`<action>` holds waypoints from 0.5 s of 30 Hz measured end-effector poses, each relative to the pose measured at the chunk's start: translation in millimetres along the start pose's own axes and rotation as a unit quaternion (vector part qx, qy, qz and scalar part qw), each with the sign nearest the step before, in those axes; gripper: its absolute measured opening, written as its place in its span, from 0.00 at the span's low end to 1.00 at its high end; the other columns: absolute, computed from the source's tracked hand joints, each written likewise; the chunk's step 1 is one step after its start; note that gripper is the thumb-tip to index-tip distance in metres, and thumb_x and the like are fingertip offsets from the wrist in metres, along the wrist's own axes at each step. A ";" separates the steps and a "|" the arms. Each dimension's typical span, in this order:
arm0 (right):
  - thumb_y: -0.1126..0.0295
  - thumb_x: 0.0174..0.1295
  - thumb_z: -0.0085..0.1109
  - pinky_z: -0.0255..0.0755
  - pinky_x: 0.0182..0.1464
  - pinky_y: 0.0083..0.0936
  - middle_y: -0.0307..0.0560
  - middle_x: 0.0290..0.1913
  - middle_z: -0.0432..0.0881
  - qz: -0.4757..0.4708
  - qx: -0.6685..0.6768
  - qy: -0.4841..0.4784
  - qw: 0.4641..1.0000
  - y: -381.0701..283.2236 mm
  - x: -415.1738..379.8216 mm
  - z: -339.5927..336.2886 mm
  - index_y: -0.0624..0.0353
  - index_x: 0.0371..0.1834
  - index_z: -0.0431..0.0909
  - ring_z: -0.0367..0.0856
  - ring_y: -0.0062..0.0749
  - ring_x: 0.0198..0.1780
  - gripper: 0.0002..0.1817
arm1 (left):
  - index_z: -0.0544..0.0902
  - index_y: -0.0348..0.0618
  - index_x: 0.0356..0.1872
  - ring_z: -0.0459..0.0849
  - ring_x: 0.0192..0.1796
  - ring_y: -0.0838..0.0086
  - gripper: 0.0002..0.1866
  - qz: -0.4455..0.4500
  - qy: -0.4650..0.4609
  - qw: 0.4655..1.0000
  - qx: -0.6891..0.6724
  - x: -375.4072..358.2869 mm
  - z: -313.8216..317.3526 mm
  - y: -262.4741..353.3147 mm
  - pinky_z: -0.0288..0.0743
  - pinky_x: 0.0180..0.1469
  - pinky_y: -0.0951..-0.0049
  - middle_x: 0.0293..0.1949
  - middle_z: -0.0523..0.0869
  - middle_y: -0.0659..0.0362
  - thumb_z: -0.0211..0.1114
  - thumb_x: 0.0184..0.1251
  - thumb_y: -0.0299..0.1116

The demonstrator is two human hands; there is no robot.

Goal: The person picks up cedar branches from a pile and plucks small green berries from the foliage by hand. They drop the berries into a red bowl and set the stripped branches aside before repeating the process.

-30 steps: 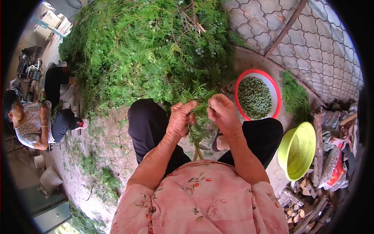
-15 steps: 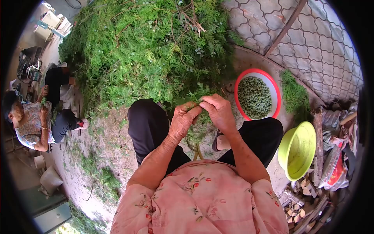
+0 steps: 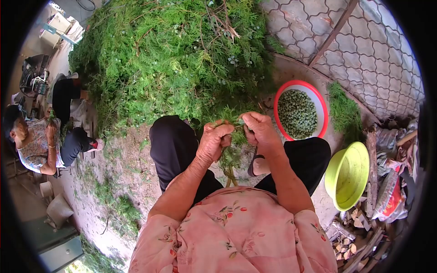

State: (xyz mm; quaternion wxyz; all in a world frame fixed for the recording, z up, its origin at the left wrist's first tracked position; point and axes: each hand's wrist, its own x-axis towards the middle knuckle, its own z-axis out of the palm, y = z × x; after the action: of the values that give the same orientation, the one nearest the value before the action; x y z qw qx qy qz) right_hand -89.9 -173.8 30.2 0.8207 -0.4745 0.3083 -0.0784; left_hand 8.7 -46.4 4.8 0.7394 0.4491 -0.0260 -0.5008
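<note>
My left hand [image 3: 214, 140] is closed around an evergreen sprig [image 3: 227, 113], whose feathery green tips stick out above the fingers. Just to its right, my right hand [image 3: 261, 129] is pinched at the sprig's right side. Something small and pale green shows at those fingertips, too small to name for sure. Below the hands, between my knees, more greenery [image 3: 231, 157] hangs or lies over yellowish stems. Right of my right hand stands a white basin with a red rim [image 3: 324, 98], holding many small round green cones [image 3: 297, 113].
A large heap of cut evergreen branches [image 3: 173, 59] lies ahead. To the right are a tilted yellow-green basin [image 3: 337, 177], split firewood [image 3: 348, 245] and a wire-mesh panel [image 3: 368, 59]. Another person [image 3: 38, 141] sits at the left, holding greenery. Loose sprigs [image 3: 118, 207] litter the floor.
My hands, touching before, have drawn slightly apart; the right one moved right and its grip turned. The other person's hands have come closer together.
</note>
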 end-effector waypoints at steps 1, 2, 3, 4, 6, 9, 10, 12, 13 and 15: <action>0.63 0.63 0.55 0.49 0.16 0.14 0.34 0.18 0.68 -0.002 0.018 -0.006 1.000 -3.2 -1.0 0.4 0.62 0.35 0.76 0.59 0.14 0.14 0.12 | 0.75 0.42 0.24 0.58 0.15 0.85 0.04 0.001 0.001 1.000 -0.019 0.3 -0.1 0.4 0.50 0.18 0.81 0.16 0.67 0.69 0.62 0.52 0.23; 0.62 0.63 0.54 0.50 0.16 0.14 0.35 0.19 0.69 -0.005 0.035 -0.010 0.999 -5.8 -1.1 -0.3 0.61 0.36 0.76 0.61 0.15 0.15 0.12 | 0.75 0.41 0.24 0.58 0.14 0.85 0.05 0.002 0.001 0.999 -0.037 1.3 0.4 0.8 0.49 0.17 0.81 0.15 0.66 0.69 0.62 0.53 0.23; 0.62 0.63 0.54 0.50 0.16 0.14 0.35 0.19 0.69 -0.006 0.035 -0.010 0.999 -5.7 0.2 -3.3 0.61 0.36 0.76 0.61 0.15 0.15 0.12 | 0.75 0.41 0.24 0.58 0.14 0.85 0.05 0.002 0.000 0.999 -0.037 2.2 0.4 0.2 0.49 0.17 0.81 0.15 0.66 0.69 0.62 0.53 0.23; 0.63 0.64 0.53 0.52 0.16 0.14 0.36 0.21 0.71 -0.021 0.110 -0.017 0.994 -3.9 2.2 -7.1 0.61 0.37 0.75 0.62 0.16 0.16 0.11 | 0.75 0.41 0.24 0.58 0.14 0.85 0.04 0.008 -0.006 0.999 -0.052 2.8 -0.5 -1.0 0.48 0.17 0.81 0.15 0.66 0.69 0.62 0.53 0.23; 0.64 0.64 0.52 0.53 0.16 0.15 0.37 0.23 0.72 -0.037 0.184 -0.025 0.982 -4.5 4.2 -9.5 0.61 0.37 0.75 0.64 0.17 0.16 0.11 | 0.76 0.41 0.24 0.57 0.14 0.85 0.04 0.014 -0.012 0.998 -0.066 1.9 -1.5 -0.6 0.48 0.17 0.80 0.14 0.66 0.69 0.62 0.54 0.24; 0.66 0.64 0.51 0.55 0.16 0.15 0.38 0.24 0.73 -0.044 0.225 -0.024 0.973 -10.7 2.6 -7.7 0.60 0.38 0.75 0.66 0.18 0.18 0.08 | 0.74 0.43 0.24 0.61 0.16 0.83 0.03 0.002 -0.017 1.000 -0.013 0.1 -2.2 1.3 0.53 0.19 0.81 0.24 0.77 0.61 0.60 0.54 0.25; 0.67 0.63 0.52 0.55 0.17 0.14 0.37 0.24 0.73 -0.043 0.228 -0.010 0.973 -13.0 1.4 -4.0 0.59 0.37 0.75 0.66 0.17 0.17 0.07 | 0.74 0.43 0.25 0.61 0.16 0.83 0.03 0.001 -0.014 1.000 -0.010 0.4 -3.0 0.7 0.53 0.18 0.81 0.26 0.79 0.60 0.60 0.55 0.25; 0.68 0.63 0.53 0.55 0.17 0.14 0.37 0.24 0.73 -0.042 0.233 0.004 0.972 -10.3 3.5 -8.1 0.59 0.37 0.75 0.66 0.17 0.17 0.06 | 0.74 0.42 0.25 0.60 0.16 0.83 0.03 0.000 -0.011 1.000 -0.006 0.6 -2.1 0.8 0.53 0.18 0.81 0.29 0.80 0.58 0.60 0.55 0.26; 0.69 0.63 0.53 0.55 0.18 0.13 0.36 0.27 0.73 -0.042 0.186 -0.037 0.981 -3.9 7.7 -17.6 0.59 0.40 0.74 0.66 0.16 0.19 0.07 | 0.76 0.40 0.26 0.59 0.15 0.84 0.03 0.002 -0.001 1.000 -0.003 0.3 0.3 1.5 0.51 0.18 0.81 0.23 0.76 0.62 0.61 0.55 0.26; 0.70 0.62 0.53 0.55 0.18 0.13 0.36 0.30 0.74 -0.041 0.140 -0.078 0.986 -2.8 7.5 -20.8 0.59 0.43 0.74 0.66 0.15 0.20 0.08 | 0.78 0.38 0.27 0.57 0.14 0.85 0.03 0.004 0.009 1.000 0.001 -1.5 3.9 4.0 0.49 0.17 0.81 0.17 0.71 0.66 0.61 0.55 0.27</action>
State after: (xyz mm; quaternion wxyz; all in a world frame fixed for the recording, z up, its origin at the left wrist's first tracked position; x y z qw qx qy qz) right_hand -95.5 -193.7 21.8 0.8966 -0.3721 0.2095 -0.1175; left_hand 8.9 -47.4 10.5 0.7411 0.4539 -0.0217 -0.4943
